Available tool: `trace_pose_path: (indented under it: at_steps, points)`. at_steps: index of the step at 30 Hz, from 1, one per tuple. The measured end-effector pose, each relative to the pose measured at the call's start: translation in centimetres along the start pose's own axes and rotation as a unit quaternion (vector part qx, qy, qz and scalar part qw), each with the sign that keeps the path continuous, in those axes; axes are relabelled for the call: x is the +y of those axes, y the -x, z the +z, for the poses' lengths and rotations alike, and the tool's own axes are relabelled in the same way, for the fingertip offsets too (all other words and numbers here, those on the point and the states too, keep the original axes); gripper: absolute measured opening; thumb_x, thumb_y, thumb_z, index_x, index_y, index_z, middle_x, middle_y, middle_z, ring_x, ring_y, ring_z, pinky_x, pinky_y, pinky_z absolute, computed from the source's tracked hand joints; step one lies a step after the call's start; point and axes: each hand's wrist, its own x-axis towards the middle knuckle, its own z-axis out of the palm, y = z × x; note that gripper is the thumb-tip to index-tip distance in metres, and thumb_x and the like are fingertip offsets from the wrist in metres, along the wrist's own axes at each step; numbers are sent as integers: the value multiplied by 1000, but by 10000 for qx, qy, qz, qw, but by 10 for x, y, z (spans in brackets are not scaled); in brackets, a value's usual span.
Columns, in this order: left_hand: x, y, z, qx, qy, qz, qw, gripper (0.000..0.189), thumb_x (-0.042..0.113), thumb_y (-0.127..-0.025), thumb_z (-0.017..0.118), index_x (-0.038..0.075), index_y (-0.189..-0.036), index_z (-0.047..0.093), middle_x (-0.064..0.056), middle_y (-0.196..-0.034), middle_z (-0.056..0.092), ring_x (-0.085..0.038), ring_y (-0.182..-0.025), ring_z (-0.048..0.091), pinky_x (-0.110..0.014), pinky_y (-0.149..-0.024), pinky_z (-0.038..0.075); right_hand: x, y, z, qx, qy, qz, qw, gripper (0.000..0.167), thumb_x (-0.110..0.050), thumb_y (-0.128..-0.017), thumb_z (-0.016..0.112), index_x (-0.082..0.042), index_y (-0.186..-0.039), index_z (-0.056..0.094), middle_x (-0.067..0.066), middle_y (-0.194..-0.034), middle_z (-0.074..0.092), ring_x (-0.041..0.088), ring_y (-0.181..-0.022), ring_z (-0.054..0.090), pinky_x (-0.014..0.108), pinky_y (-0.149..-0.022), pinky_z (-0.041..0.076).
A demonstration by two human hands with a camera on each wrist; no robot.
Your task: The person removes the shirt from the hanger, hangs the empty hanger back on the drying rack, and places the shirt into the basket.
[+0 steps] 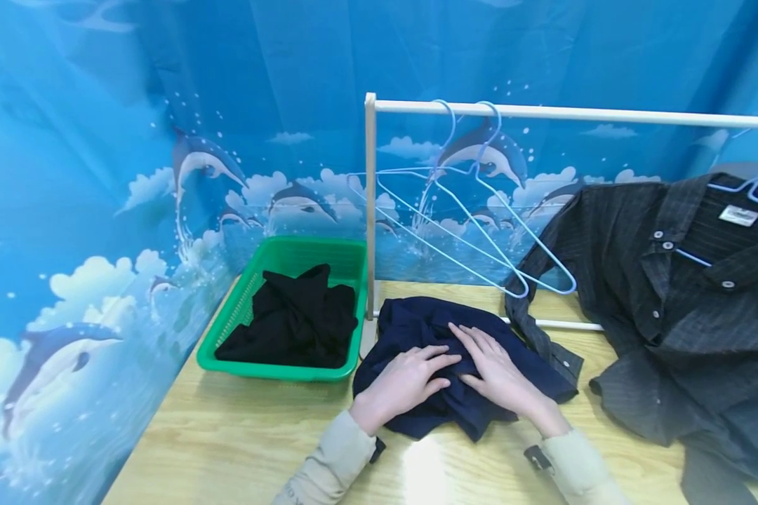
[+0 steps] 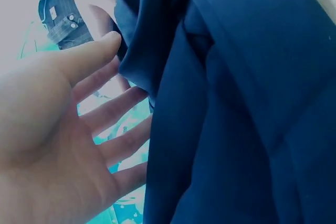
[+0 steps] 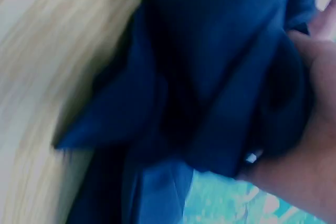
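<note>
A crumpled navy garment (image 1: 417, 322) lies in a loose heap on the table, its folds filling much of the left wrist view. My left hand (image 1: 404, 382) rests on its near left part; from the left wrist, the palm shows with the fingers (image 2: 118, 148) stretched out against the cloth (image 2: 226, 129). My right hand (image 1: 495, 375) lies on the heap's right side, fingers extended and pointing away from me. In the right wrist view that hand (image 3: 310, 145) touches the bunched cloth (image 3: 210, 77), which hides its fingertips.
Left of the garment stands a green basket (image 1: 278, 372) with black clothing (image 1: 303, 315) inside. Behind rises a white rack (image 1: 543, 111) carrying light blue hangers (image 1: 480, 224). A dark striped shirt (image 1: 644, 280) hangs at right, one sleeve reaching the navy cloth. Wooden table (image 1: 227, 449) extends nearer me.
</note>
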Motion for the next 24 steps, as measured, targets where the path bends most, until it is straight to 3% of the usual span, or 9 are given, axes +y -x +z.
trace_pose_path:
  at_steps: [4,7,10,13,16,20,24]
  points:
    - [-1,0,2,-62,44,-153,9999,45,39,-104,57,27,-147,55,-2,-150,54,-21,-130,58,-41,-103,49,14,15,-18,123,-431,78,9990,73,-28,-94,74,-10,-156,38,27,-154,37,54,-140,33,71,-105,34]
    - [-2,0,2,-115,96,-226,9996,44,39,-104,57,27,-146,56,-2,-149,54,-22,-128,59,-41,-102,49,26,26,-27,305,-765,410,9958,56,-25,-101,63,-6,-151,45,30,-151,40,55,-137,36,69,-104,33]
    - [-3,1,2,-122,119,-223,9996,44,38,-104,58,27,-146,56,-2,-148,55,-22,-127,59,-41,-102,50,36,34,-28,415,-514,887,9939,47,-21,-105,57,-3,-148,49,34,-145,45,56,-131,43,70,-101,35]
    - [-3,2,2,-102,115,-197,9997,44,37,-103,58,26,-146,57,-2,-148,56,-22,-127,60,-40,-101,50,44,39,-23,327,173,1373,9898,49,-21,-103,60,-2,-146,49,38,-139,49,60,-123,49,72,-94,41]
    - [-4,3,3,-100,125,-163,9997,44,37,-103,59,26,-146,56,-2,-148,55,-22,-128,59,-40,-102,50,51,43,-15,209,592,1611,9849,56,-17,-97,69,1,-145,48,38,-124,58,59,-107,58,69,-84,47]
    - [-4,3,3,-126,155,-130,9997,44,36,-103,59,27,-147,55,-2,-149,55,-21,-130,58,-39,-103,49,56,44,-8,287,576,1712,9831,64,-10,-87,77,3,-142,48,31,-105,67,52,-92,65,61,-73,51]
    - [-5,4,2,-131,148,-139,9997,44,36,-103,59,27,-146,55,-2,-149,55,-21,-130,58,-40,-103,49,58,39,-9,410,420,1915,9797,56,-6,-82,79,5,-132,56,26,-97,71,48,-85,68,59,-67,51]
